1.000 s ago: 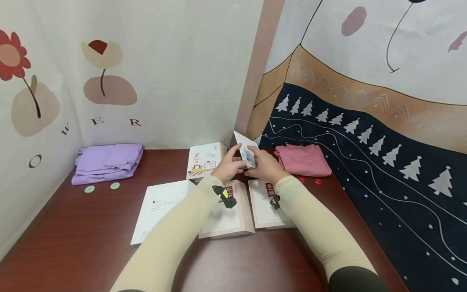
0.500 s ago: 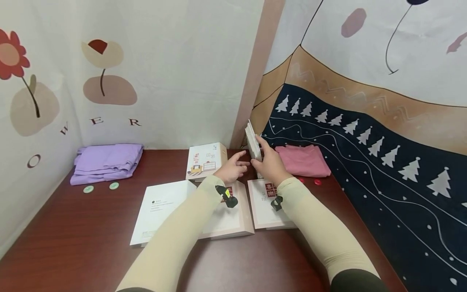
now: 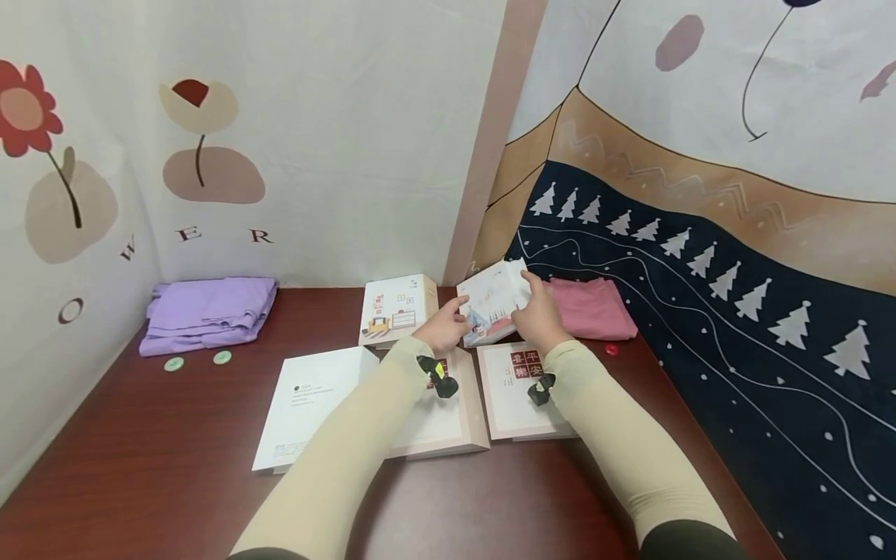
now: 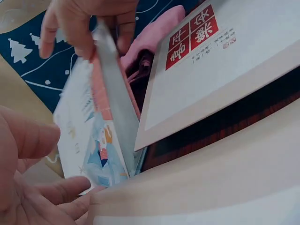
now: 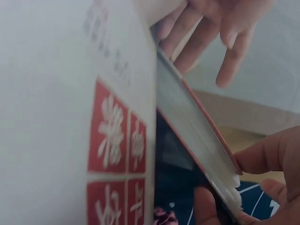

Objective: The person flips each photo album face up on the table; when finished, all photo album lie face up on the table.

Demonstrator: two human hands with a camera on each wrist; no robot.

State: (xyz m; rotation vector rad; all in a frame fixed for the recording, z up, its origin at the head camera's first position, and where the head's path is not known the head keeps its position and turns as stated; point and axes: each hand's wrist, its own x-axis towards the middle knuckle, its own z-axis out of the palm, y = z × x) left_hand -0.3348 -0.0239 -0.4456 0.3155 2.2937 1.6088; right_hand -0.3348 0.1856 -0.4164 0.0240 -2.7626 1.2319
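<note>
Nearest you on the desk (image 3: 175, 482) there's the plain white book (image 3: 311, 404), then the two pale pink-edged books lying flat side by side: one under your left forearm (image 3: 437, 424) and the one with the red character squares (image 3: 521, 389) under your right wrist. Don't drag a sleeve over those while you work, they look like they'd slide easily.

Just past them is the one you're actually handling, the illustrated book (image 3: 493, 309). It's up off the desk, tilted with its cover facing you, its low edge just beyond the red-squares book. Your left hand (image 3: 442, 330) has its fingers under the near left corner with the thumb lying close by. The left wrist view shows those fingers against the cover but not a firm pinch. Your right hand (image 3: 537, 317) is clamped over the right edge, fingers curled round it, and the right wrist view shows that edge caught between thumb and fingers.

My take: the right hand is doing most of the holding, so get your left thumb properly onto the cover before turning or lowering it. Bring it down flat, not corner first, and watch the gap to the box-picture book (image 3: 397, 307) just to the left.

Further back, the pink folded cloth (image 3: 593, 307) sits right behind your right hand, so keep the book's far edge from snagging it. The purple cloth (image 3: 210, 313) is well away to the left.
</note>
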